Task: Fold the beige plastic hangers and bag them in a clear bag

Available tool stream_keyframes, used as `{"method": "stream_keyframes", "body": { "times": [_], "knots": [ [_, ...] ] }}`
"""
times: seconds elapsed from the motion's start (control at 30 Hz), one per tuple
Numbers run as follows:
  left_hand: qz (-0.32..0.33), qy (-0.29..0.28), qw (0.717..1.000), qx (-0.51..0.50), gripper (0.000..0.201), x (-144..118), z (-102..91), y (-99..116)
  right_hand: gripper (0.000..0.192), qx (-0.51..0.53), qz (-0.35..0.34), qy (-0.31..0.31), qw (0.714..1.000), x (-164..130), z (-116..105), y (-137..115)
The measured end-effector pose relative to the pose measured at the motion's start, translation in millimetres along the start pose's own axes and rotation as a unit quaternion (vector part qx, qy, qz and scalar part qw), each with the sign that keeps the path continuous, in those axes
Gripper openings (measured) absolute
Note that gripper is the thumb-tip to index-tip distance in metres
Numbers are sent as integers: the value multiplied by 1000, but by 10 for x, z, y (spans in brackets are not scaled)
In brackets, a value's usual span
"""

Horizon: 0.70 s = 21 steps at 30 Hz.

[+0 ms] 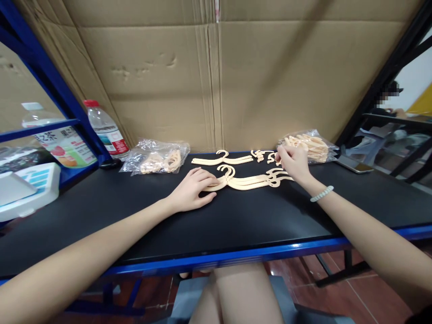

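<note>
A small stack of cream plastic hangers (248,181) lies on the black tabletop (236,225). My left hand (194,189) rests flat on the stack's left end, fingers spread over it. My right hand (293,162) is at the stack's right end, its fingertips pinched on a small cream clip piece (274,157). One more hanger (222,159) lies just behind the stack, with a few loose cream clips (259,155) beside it.
A clear bag of cream parts (312,146) sits behind my right hand, another bag (157,157) at the left. A water bottle (106,130) stands by the blue frame post. A phone (354,165) lies at the right. Cardboard (216,76) walls the back.
</note>
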<state>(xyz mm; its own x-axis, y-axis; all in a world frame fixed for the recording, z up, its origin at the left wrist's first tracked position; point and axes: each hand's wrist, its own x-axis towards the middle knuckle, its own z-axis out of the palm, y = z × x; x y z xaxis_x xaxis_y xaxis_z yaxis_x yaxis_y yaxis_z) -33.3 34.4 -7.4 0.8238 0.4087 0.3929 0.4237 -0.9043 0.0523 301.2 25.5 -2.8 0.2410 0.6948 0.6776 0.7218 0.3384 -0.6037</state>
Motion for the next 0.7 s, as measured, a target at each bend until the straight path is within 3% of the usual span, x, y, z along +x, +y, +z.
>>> {"method": "stream_keyframes", "body": {
  "times": [0.27, 0.7],
  "knots": [
    [-2, 15, 1000, -9, 29, -19, 5, -20, 35, 16, -2, -4, 1000, -22, 12, -46],
    [-20, 65, 998, -5, 20, -46, 1, -7, 32, 17, -18, 58, 998, 13, 18, -7]
  ]
}}
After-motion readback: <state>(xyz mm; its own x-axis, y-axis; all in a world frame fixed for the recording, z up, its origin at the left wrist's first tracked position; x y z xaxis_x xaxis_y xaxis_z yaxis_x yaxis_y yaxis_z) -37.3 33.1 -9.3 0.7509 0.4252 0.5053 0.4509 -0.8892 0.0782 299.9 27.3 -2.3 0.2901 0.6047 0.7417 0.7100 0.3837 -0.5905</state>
